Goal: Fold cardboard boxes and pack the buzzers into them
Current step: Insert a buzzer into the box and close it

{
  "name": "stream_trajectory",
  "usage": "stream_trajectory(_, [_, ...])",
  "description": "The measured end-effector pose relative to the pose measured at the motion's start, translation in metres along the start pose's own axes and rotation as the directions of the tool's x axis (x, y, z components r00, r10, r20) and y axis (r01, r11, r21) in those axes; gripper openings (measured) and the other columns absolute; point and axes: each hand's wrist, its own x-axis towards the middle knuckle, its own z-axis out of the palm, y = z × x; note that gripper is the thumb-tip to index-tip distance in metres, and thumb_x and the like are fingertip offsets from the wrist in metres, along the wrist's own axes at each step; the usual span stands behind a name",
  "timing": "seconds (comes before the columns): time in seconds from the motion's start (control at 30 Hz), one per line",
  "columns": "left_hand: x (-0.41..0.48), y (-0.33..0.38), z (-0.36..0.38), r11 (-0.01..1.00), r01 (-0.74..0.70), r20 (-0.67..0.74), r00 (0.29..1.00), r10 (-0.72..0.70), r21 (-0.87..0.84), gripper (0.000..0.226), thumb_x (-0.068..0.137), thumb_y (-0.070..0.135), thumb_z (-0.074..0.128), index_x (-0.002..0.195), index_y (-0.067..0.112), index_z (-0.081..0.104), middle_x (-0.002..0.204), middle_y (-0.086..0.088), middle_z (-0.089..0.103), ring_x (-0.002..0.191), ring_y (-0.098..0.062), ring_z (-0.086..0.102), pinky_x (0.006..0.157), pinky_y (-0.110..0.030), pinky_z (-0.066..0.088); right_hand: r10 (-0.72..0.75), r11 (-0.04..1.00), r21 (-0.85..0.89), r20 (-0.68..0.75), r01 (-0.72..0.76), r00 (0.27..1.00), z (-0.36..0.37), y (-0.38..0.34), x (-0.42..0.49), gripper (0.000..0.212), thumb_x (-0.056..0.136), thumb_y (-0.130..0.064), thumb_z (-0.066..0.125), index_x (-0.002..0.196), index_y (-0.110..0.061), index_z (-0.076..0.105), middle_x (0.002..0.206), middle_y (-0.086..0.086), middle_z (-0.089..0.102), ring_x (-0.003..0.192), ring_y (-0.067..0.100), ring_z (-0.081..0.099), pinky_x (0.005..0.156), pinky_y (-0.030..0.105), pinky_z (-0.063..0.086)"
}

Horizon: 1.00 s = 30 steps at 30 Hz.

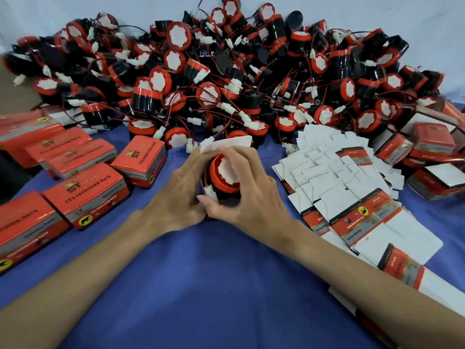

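The left hand (180, 195) and right hand (247, 197) clasp a half-folded box (227, 144) from both sides at the middle of the blue table (214, 273). A buzzer (224, 172) sits in the box, red face up. The buzzer heap (226, 71) lies behind, packed boxes (85, 197) to the left and flat blanks (334, 172) to the right.

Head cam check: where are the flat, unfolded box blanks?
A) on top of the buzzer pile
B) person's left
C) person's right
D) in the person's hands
C: the flat box blanks lie fanned on the blue cloth beside the right hand, which grips a buzzer together with the left hand; folded boxes sit on the left.
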Motion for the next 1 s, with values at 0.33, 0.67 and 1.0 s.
stream_trajectory(0.33, [0.001,-0.003,0.0,0.998,0.024,-0.017,1.0,-0.023,0.053,0.06,0.087,0.031,0.048,0.143,0.02,0.032,0.14,0.006,0.04,0.131,-0.008,0.042,0.106,-0.021,0.036,-0.057,0.972,-0.227,0.001,0.056,0.998,-0.004,0.014,0.007,0.066,0.078,-0.047,0.068,0.121,0.001,0.058,0.119,0.009,0.063,0.109,0.022,0.061,0.111,0.053,0.032])
stream_trajectory(0.67, [-0.002,-0.001,-0.005,0.998,0.059,0.052,0.997,-0.057,-0.022,0.07,0.082,0.035,0.053,0.146,0.018,0.029,0.14,0.0,0.039,0.128,-0.014,0.042,0.103,-0.028,0.04,0.049,0.971,-0.24,0.126,-0.017,0.991,0.0,0.013,0.002,0.055,0.09,-0.046,0.054,0.126,-0.004,0.058,0.123,0.014,0.053,0.105,0.028,0.05,0.084,0.042,0.046])
stream_trajectory(1.0, [-0.001,0.005,-0.005,0.992,0.118,0.06,0.991,-0.121,0.049,0.065,0.084,0.036,0.049,0.145,0.015,0.036,0.141,-0.006,0.04,0.134,-0.022,0.039,0.108,-0.054,0.034,-0.014,0.982,-0.18,0.236,0.058,0.972,-0.003,0.019,-0.005,0.039,0.096,-0.038,0.041,0.115,-0.012,0.064,0.126,0.008,0.048,0.113,0.021,0.042,0.093,0.041,0.039])
